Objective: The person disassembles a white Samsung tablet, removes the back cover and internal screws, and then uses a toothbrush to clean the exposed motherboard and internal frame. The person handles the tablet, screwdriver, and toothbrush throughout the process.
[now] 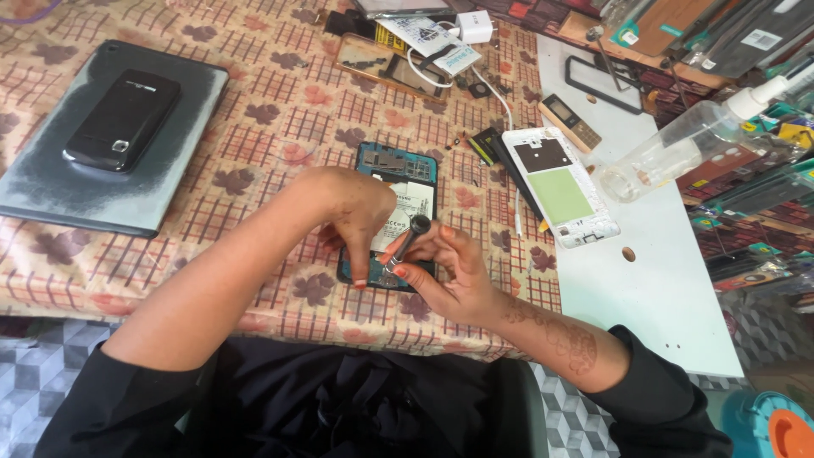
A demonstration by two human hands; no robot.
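Right hand (454, 271) pinches a slim dark metal screwdriver (405, 246), tip slanting down-left into the opened teal phone (392, 191); left hand (352, 212) steadies it.

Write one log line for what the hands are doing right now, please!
left hand: steadies opened phone | right hand: holds screwdriver, tip on phone | nearby: white phone back cover, clear bottle
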